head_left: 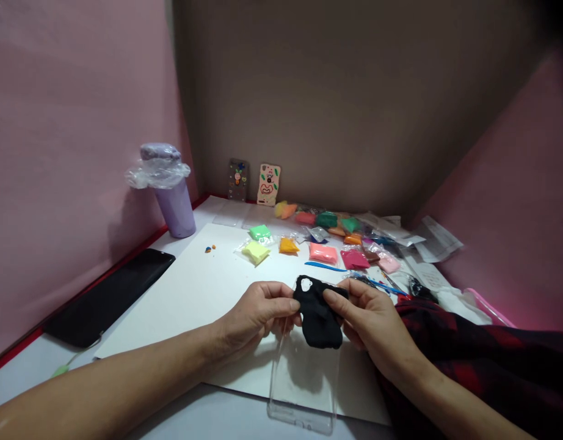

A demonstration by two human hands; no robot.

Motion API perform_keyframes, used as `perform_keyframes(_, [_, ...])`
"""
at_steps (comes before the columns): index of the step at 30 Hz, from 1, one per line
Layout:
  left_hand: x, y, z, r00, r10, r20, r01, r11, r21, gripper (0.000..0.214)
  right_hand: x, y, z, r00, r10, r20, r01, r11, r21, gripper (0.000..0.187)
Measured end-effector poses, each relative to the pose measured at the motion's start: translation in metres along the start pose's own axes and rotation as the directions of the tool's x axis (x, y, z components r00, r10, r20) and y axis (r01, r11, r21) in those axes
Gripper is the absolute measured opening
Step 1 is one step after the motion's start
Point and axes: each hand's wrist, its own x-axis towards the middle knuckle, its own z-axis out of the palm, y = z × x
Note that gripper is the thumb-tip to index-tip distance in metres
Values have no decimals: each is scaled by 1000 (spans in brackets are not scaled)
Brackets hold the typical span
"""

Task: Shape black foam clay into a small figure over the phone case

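Note:
My left hand (pixel 258 315) and my right hand (pixel 368 318) meet over a clear phone case (pixel 304 385) held above the white board (pixel 190 293). A flattened sheet of black clay (pixel 317 315) covers the upper part of the case. Both thumbs and forefingers pinch the clay's edges, the left at its left side, the right at its top right. A small hole near the clay's top left shows white. The case's lower half is bare and see-through.
Several small bags of coloured clay (pixel 322 252) lie at the back of the board, with a blue tool (pixel 325 266). A lilac tumbler (pixel 171 195) stands at the left, a black phone (pixel 110 296) beside it. Two decorated cases (pixel 268 184) lean on the back wall.

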Motion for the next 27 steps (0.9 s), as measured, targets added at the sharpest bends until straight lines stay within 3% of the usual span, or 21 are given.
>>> perform_keyframes(6, [0,2,-3,997,39,71,-35,998,-59,24,2,3,-2,1000,-10,2,10,1000,-13,39])
perform_keyframes(15, [5,-1,-4,999,42,-11,-43,999,-22,28,1,1,0,1000,5,-24,-5,1000,-21,43])
perform_keyframes(27, [2,1,-1,998,55,14,-54,998,-43,29,2,3,-1,1000,1,18,-1,1000,-10,41])
